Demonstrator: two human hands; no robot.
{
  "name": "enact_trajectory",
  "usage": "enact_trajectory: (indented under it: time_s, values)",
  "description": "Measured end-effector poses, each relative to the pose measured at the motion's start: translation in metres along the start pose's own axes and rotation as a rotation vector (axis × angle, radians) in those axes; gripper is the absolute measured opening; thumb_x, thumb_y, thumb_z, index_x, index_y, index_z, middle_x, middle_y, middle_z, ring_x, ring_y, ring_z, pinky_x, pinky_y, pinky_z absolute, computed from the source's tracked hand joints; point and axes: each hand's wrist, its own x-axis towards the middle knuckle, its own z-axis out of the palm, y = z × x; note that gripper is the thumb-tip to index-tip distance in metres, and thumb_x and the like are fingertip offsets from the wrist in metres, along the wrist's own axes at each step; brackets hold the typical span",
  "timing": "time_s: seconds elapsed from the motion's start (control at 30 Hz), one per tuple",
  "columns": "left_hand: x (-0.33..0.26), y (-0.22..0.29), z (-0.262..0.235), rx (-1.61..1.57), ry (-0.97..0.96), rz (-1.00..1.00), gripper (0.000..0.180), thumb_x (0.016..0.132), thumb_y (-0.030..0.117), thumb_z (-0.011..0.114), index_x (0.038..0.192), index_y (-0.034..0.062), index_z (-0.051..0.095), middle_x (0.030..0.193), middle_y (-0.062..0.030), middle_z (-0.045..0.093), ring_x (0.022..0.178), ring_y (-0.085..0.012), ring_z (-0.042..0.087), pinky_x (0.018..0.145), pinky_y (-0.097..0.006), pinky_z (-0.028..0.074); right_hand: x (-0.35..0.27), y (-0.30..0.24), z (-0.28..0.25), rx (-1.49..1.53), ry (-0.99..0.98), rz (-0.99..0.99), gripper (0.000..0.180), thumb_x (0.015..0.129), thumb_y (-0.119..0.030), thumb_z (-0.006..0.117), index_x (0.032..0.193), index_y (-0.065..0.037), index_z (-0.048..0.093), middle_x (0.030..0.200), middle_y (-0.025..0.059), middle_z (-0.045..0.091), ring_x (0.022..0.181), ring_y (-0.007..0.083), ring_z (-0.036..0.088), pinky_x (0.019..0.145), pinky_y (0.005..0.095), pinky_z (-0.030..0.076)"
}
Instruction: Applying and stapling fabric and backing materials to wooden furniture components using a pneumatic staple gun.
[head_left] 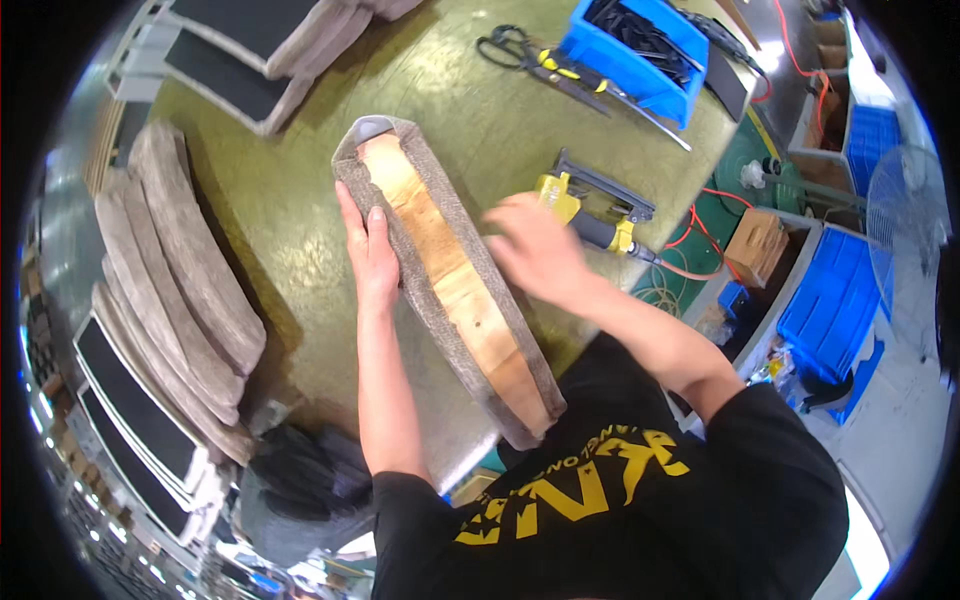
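Observation:
A long, slightly curved upholstered piece (440,245) lies slantwise before me, its near end close to my shirt. Grey-brown fabric is folded over its edges around a strip of bare wood, and a grey patch shows at the far end. My left hand (372,255) holds its left side, thumb on the fabric edge and fingers along the flank. Close to the right edge is my right hand (535,245), smeared by motion; whether it touches the fabric or grips anything cannot be made out. Just beyond it a yellow and black air stapler (595,210) lies on the table.
A blue bin (640,60) of black strips stands at the far right, beside scissors (505,45) and a long screwdriver (650,120). Similar fabric-covered pieces (175,270) are piled at left; black-faced padded panels (225,80) lie far left. An orange hose (700,265) trails off right.

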Motion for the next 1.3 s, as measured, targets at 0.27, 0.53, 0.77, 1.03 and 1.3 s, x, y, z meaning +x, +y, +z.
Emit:
enact_trajectory:
  time_s: [0.27,0.53,0.77,1.03,1.3]
  values:
    - [-0.009,-0.042,0.001,-0.488,0.044,-0.064,0.064,0.104,0.015,0.045,0.161,0.0091,0.016,0.164,-0.0147,0.024,0.147,-0.0232,0.029,0.119,-0.033,0.024,-0.033,0.059,-0.070,-0.614,-0.396,0.194,0.089,0.071,-0.003,0.074,0.149,0.000,0.033,0.117,0.0207,0.051,0.106,0.0387,0.057,0.090,0.0436,0.048]
    - [-0.015,-0.049,0.002,-0.565,0.057,-0.035,0.062,0.103,0.016,0.049,0.160,0.0159,0.025,0.157,-0.0143,0.039,0.140,-0.0207,0.040,0.114,-0.031,0.032,0.048,0.034,-0.114,0.147,-0.725,0.646,0.047,0.077,-0.007,0.078,0.120,-0.003,0.063,0.089,0.0011,0.066,0.081,0.0121,0.062,0.075,0.0323,0.053]
    - [-0.015,-0.049,0.001,-0.624,0.053,-0.075,0.075,0.094,0.009,0.064,0.159,0.0150,0.027,0.149,-0.0138,0.049,0.130,-0.0189,0.051,0.110,-0.031,0.038,0.162,-0.056,-0.031,-0.094,-1.099,0.372,0.041,0.078,-0.009,0.071,0.118,-0.001,0.063,0.077,0.0048,0.066,0.060,0.0116,0.060,0.060,0.0279,0.051]
    - [-0.012,-0.052,0.007,-0.611,0.054,-0.027,0.086,0.086,0.007,0.073,0.158,0.0111,0.028,0.147,-0.0142,0.051,0.127,-0.0189,0.053,0.109,-0.031,0.040,0.179,-0.021,0.017,-0.293,-0.821,-0.192,0.034,0.072,-0.020,0.069,0.091,0.008,0.064,0.071,0.0195,0.066,0.065,0.0295,0.065,0.066,0.0395,0.054]
    - [-0.015,-0.050,0.009,-0.559,0.069,0.007,0.096,0.080,0.000,0.077,0.159,0.0084,0.023,0.142,-0.0124,0.054,0.124,-0.0181,0.055,0.106,-0.031,0.044,0.171,-0.033,0.007,-0.298,-1.088,-0.092,0.037,0.072,-0.012,0.070,0.105,0.004,0.064,0.091,0.0167,0.071,0.082,0.0216,0.066,0.081,0.0356,0.053]
